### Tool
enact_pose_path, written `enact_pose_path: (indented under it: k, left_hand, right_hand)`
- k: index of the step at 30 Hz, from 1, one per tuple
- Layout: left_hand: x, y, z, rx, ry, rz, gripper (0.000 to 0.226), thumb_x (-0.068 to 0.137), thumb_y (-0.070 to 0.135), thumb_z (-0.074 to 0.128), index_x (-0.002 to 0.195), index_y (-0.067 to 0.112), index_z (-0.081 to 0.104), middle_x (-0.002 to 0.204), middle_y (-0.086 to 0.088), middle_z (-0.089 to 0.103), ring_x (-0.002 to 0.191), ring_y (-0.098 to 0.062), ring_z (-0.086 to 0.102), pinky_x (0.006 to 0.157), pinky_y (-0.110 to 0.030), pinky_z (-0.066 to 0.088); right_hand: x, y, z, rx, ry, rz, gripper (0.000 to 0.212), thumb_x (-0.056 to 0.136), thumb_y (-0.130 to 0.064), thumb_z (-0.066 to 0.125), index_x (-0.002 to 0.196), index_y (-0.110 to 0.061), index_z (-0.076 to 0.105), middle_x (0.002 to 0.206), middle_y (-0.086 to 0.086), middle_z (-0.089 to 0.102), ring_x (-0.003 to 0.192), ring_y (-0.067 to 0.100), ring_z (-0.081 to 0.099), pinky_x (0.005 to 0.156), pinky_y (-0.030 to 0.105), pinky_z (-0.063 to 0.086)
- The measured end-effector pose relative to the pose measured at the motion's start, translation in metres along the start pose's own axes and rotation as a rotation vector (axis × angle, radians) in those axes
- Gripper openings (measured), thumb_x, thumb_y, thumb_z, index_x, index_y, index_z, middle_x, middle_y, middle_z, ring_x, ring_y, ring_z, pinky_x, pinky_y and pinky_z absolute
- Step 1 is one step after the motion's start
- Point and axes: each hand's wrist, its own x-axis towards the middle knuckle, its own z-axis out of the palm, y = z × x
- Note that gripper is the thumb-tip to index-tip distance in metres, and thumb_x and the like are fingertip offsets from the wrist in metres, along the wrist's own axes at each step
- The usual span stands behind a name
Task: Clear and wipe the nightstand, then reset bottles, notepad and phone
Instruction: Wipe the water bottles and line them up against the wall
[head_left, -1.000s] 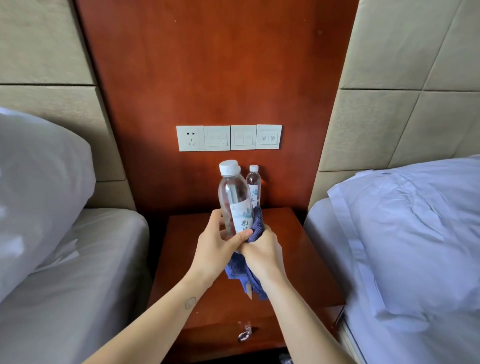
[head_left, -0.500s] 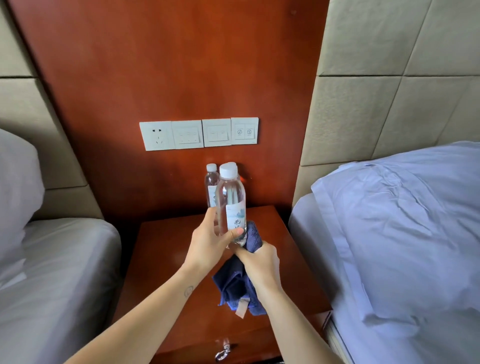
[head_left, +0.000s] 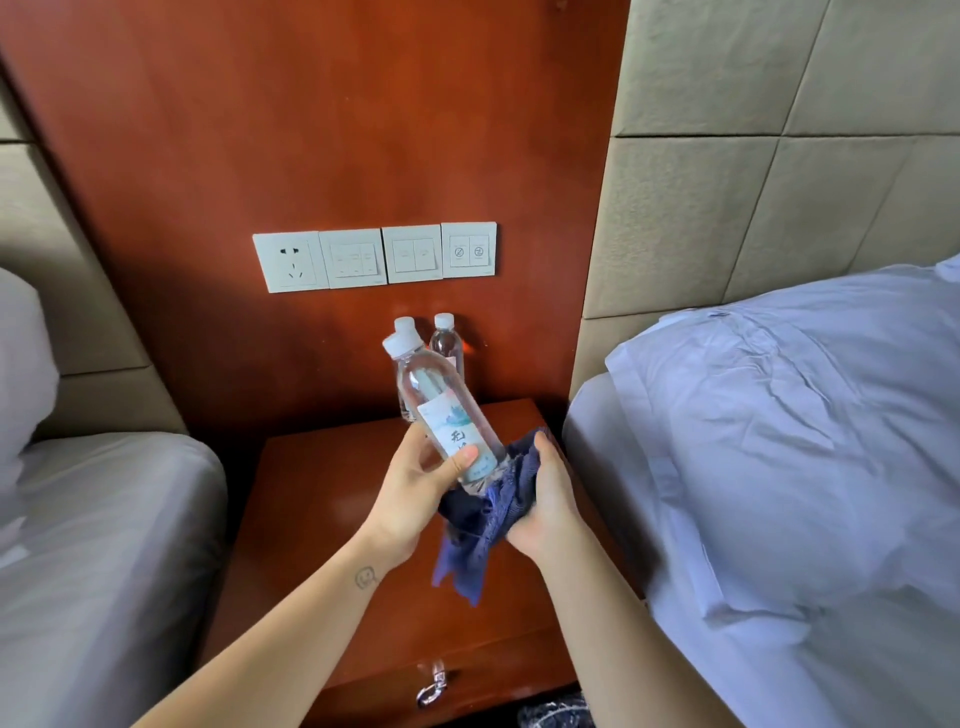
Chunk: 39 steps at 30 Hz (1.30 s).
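My left hand (head_left: 410, 493) grips a clear water bottle (head_left: 436, 400) with a white cap by its label and holds it above the wooden nightstand (head_left: 322, 493). The bottle tilts with its cap up and to the left. A blue cloth (head_left: 483, 519) lies in my right hand (head_left: 545, 504), which cups it round the bottle's base. Two more water bottles stand at the back of the nightstand against the wood panel, one (head_left: 402, 405) partly hidden behind the held bottle, the other (head_left: 445, 340) to its right.
A bed with grey sheets (head_left: 104, 545) flanks the nightstand on the left, and a bed with a white pillow (head_left: 779, 415) on the right. A socket and switch panel (head_left: 374, 254) sits on the wall above. A ring handle (head_left: 431, 686) hangs on the drawer front.
The held bottle has gone from upright to tilted, cap leaning left. The cloth in my right hand has moved from the bottle's side to its base. A second standing bottle now shows behind.
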Motion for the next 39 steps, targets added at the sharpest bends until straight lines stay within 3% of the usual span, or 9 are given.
enact_pose_path:
  k: [3, 5, 12, 15, 20, 23, 26, 32, 39]
  left_hand:
    - [0.004, 0.005, -0.002, 0.077, 0.017, 0.058, 0.041, 0.089, 0.016, 0.068, 0.127, 0.017, 0.052, 0.118, -0.006, 0.066, 0.110, -0.022, 0.065, 0.095, -0.045, 0.053]
    - [0.008, 0.008, -0.008, 0.176, -0.012, 0.067, 0.041, 0.088, 0.019, 0.070, 0.125, 0.020, 0.051, 0.117, 0.000, 0.067, 0.107, -0.017, 0.067, 0.094, -0.044, 0.053]
    - [0.008, 0.018, -0.027, 0.392, -0.155, 0.071, 0.046, 0.088, 0.014, 0.069, 0.123, 0.032, 0.044, 0.110, 0.021, 0.065, 0.099, -0.002, 0.068, 0.081, -0.019, 0.053]
    - [0.007, 0.013, -0.032, 0.419, -0.154, 0.063, 0.053, 0.087, 0.015, 0.071, 0.130, 0.029, 0.044, 0.113, 0.019, 0.065, 0.105, -0.002, 0.065, 0.087, -0.024, 0.053]
    - [0.011, 0.004, -0.036, 0.383, -0.090, 0.023, 0.052, 0.084, 0.022, 0.074, 0.129, 0.027, 0.049, 0.117, 0.014, 0.065, 0.107, -0.008, 0.065, 0.094, -0.035, 0.053]
    - [0.015, 0.001, -0.038, 0.409, -0.076, 0.002, 0.052, 0.083, 0.024, 0.075, 0.128, 0.027, 0.050, 0.114, 0.019, 0.063, 0.104, 0.000, 0.064, 0.091, -0.027, 0.052]
    - [0.020, -0.006, -0.031, 0.384, -0.065, -0.015, 0.048, 0.084, 0.019, 0.074, 0.125, 0.025, 0.051, 0.113, 0.017, 0.063, 0.099, 0.011, 0.061, 0.085, -0.019, 0.052]
    - [0.033, -0.034, -0.023, 0.457, -0.056, -0.034, 0.049, 0.082, 0.011, 0.073, 0.126, 0.022, 0.055, 0.116, 0.009, 0.066, 0.100, -0.002, 0.065, 0.082, -0.023, 0.056]
    - [0.057, -0.058, -0.015, 0.535, -0.092, -0.092, 0.058, 0.082, 0.008, 0.073, 0.133, 0.019, 0.047, 0.115, 0.009, 0.061, 0.110, -0.012, 0.062, 0.067, -0.006, 0.048]
  right_hand:
    - [-0.003, 0.013, -0.004, 0.077, -0.174, 0.009, 0.044, 0.101, -0.037, 0.039, 0.095, -0.016, 0.077, 0.099, 0.020, 0.073, 0.090, 0.033, 0.071, 0.084, 0.048, 0.053]
    - [-0.001, 0.019, -0.003, 0.072, -0.197, 0.059, 0.038, 0.098, -0.037, 0.048, 0.118, -0.013, 0.069, 0.118, 0.024, 0.066, 0.109, 0.039, 0.064, 0.097, 0.057, 0.047]
    - [0.003, 0.022, -0.014, -0.071, 0.009, 0.228, 0.043, 0.088, -0.030, 0.070, 0.121, -0.004, 0.065, 0.114, 0.018, 0.070, 0.105, 0.036, 0.066, 0.092, 0.050, 0.052]
    - [0.010, 0.028, -0.017, -0.165, 0.141, 0.231, 0.043, 0.079, -0.029, 0.079, 0.110, -0.004, 0.067, 0.105, 0.017, 0.072, 0.096, 0.035, 0.069, 0.091, 0.051, 0.053]
    - [0.015, 0.015, -0.014, -0.387, 0.331, -0.080, 0.040, 0.082, -0.035, 0.073, 0.113, -0.013, 0.064, 0.098, 0.009, 0.068, 0.092, 0.028, 0.066, 0.087, 0.040, 0.052]
    - [0.009, -0.001, 0.000, -0.699, 0.255, -0.170, 0.038, 0.091, -0.060, 0.049, 0.092, -0.025, 0.065, 0.102, -0.002, 0.064, 0.091, 0.014, 0.058, 0.078, 0.026, 0.041]
    - [0.004, -0.004, 0.001, -0.994, 0.183, -0.399, 0.041, 0.086, -0.062, 0.056, 0.073, -0.025, 0.066, 0.087, -0.009, 0.072, 0.077, 0.006, 0.062, 0.071, 0.024, 0.045]
    - [0.012, 0.000, 0.002, -1.346, 0.097, -0.488, 0.073, 0.071, -0.068, 0.067, 0.133, -0.039, 0.042, 0.123, -0.014, 0.061, 0.111, 0.012, 0.060, 0.089, 0.034, 0.054]
    - [0.047, -0.002, -0.002, -1.444, 0.226, -0.439, 0.061, 0.082, -0.059, 0.064, 0.130, -0.029, 0.043, 0.127, -0.006, 0.060, 0.113, 0.019, 0.060, 0.080, 0.032, 0.048]
